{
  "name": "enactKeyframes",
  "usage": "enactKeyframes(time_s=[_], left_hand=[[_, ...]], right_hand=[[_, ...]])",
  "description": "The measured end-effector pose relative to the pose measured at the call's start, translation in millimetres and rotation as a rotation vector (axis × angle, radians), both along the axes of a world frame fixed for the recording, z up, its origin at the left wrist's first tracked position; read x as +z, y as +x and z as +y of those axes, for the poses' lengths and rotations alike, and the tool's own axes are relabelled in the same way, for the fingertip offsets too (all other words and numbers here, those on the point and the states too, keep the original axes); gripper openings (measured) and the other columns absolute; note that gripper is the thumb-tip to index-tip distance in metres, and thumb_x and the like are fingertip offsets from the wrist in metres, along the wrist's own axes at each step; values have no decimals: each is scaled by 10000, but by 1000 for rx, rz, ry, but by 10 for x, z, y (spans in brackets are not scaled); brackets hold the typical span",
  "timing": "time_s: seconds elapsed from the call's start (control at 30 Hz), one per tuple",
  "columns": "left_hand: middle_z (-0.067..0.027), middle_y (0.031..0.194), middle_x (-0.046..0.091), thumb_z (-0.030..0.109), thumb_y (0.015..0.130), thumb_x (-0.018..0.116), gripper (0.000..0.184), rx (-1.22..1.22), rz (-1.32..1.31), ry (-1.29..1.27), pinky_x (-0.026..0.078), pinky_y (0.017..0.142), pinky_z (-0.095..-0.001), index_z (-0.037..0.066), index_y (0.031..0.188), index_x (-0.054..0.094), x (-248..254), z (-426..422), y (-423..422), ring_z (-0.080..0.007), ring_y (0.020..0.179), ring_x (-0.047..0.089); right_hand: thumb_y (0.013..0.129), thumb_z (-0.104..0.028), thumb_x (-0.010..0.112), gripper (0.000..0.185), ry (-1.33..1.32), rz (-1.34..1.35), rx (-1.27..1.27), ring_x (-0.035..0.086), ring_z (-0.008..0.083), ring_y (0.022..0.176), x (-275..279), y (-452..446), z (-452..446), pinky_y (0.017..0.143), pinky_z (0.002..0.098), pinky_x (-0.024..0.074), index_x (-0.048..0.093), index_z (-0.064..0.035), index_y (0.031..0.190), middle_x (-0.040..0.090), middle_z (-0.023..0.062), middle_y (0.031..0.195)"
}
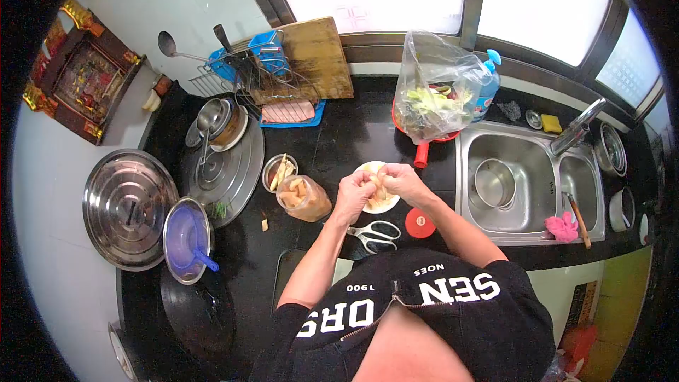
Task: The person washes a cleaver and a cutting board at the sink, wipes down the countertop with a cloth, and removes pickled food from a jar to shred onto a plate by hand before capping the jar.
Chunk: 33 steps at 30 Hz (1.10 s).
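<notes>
Over a small white bowl (pixel 380 206) holding pale pieces of food, my left hand (pixel 356 192) and my right hand (pixel 403 182) are close together. The fingers of both are pinched on a pale piece of food (pixel 375 184); its kind is too small to tell. Left of the bowl stands an open clear jar (pixel 304 199) with tan chunks inside. Behind the jar is a small metal bowl (pixel 280 172) of pale strips. Scissors (pixel 375 236) with white handles lie just below my left hand, and a round red lid (pixel 420 222) lies near my right forearm.
A double sink (pixel 509 221) with a metal pot (pixel 494 183) is at right. Behind my hands, a plastic bag of greens (pixel 438 95) sits in a red-handled container (pixel 422 154). Metal lids (pixel 131 209), a blue strainer (pixel 187 237) and a knife rack (pixel 247 74) stand at left.
</notes>
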<state>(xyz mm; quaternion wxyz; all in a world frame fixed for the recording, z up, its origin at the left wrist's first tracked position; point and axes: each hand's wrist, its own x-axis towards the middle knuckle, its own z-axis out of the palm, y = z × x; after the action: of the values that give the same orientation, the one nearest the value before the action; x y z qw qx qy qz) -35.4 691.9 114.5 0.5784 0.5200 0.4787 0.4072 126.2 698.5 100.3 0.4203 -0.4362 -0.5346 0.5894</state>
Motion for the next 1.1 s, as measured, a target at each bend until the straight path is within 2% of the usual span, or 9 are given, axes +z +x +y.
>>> enactKeyframes(time_s=[0.13, 0.4, 0.7, 0.77, 0.83, 0.93, 0.97, 1.03, 1.1], left_hand=[[3, 690, 578, 57, 807, 575, 76, 27, -208, -99, 402, 527, -188, 8, 861, 597, -61, 15, -71, -59, 545, 498], [-11, 702, 575, 67, 831, 594, 84, 153, -382, -143, 409, 508, -195, -6, 868, 574, -87, -4, -169, -64, 538, 492], [3, 630, 552, 107, 804, 629, 97, 118, -78, -139, 369, 457, -202, 18, 802, 591, -148, -101, -63, -63, 502, 471], [-2, 656, 563, 113, 813, 618, 118, 80, 13, -165, 378, 470, -208, 6, 852, 586, -218, -73, -59, -66, 531, 484], [-20, 698, 574, 109, 820, 604, 146, 113, -15, -173, 411, 497, -218, -6, 904, 572, -227, -64, -65, -83, 566, 513], [-58, 792, 589, 102, 835, 566, 212, 132, -165, -248, 477, 572, -256, -30, 999, 538, -155, -27, -96, -128, 655, 570], [-79, 842, 592, 99, 845, 542, 243, 123, -285, -316, 511, 620, -285, -42, 1041, 516, -121, -35, -119, -155, 709, 596], [-99, 867, 580, 64, 818, 460, 213, 156, -330, -297, 533, 621, -285, -43, 984, 540, -131, -44, -156, -160, 699, 599], [-125, 958, 565, 53, 834, 462, 230, 93, -382, -319, 525, 740, -370, -57, 1033, 498, -229, 10, -235, -223, 829, 602]], right_hand=[[793, -91, 554, 83, -198, 298, -23, 467, 55, 508, -85, 80, 38, 465, 206, 364, 601, -22, 796, 542, -17, 630], [819, -82, 541, 84, -240, 458, -347, 398, 62, 465, -252, 129, 73, 437, 210, 314, 588, -24, 782, 487, -14, 592], [741, -136, 551, 150, -96, -120, -70, 493, 83, 553, -118, -33, -71, 491, 261, 406, 610, -14, 676, 557, 11, 600], [726, -142, 548, 170, 6, -174, -81, 581, 167, 581, -350, -43, -8, 566, 324, 463, 627, 8, 708, 617, 93, 633], [725, -151, 539, 217, 184, -475, -119, 634, 264, 648, -334, -19, 5, 628, 368, 484, 647, 15, 814, 627, 194, 692], [731, -150, 527, 257, 232, -545, -30, 636, 333, 730, -280, 39, 13, 674, 388, 489, 647, -4, 905, 605, 242, 760], [731, -150, 527, 257, 227, -547, -33, 636, 333, 730, -266, 48, -7, 674, 388, 489, 647, -4, 905, 605, 242, 760], [778, -141, 554, 263, 243, -493, -39, 643, 201, 726, -190, 23, -48, 683, 324, 487, 640, 20, 967, 647, 191, 771], [783, -151, 555, 261, 242, -487, -39, 647, 203, 735, -121, -4, -79, 679, 330, 487, 642, 18, 962, 647, 194, 779]])
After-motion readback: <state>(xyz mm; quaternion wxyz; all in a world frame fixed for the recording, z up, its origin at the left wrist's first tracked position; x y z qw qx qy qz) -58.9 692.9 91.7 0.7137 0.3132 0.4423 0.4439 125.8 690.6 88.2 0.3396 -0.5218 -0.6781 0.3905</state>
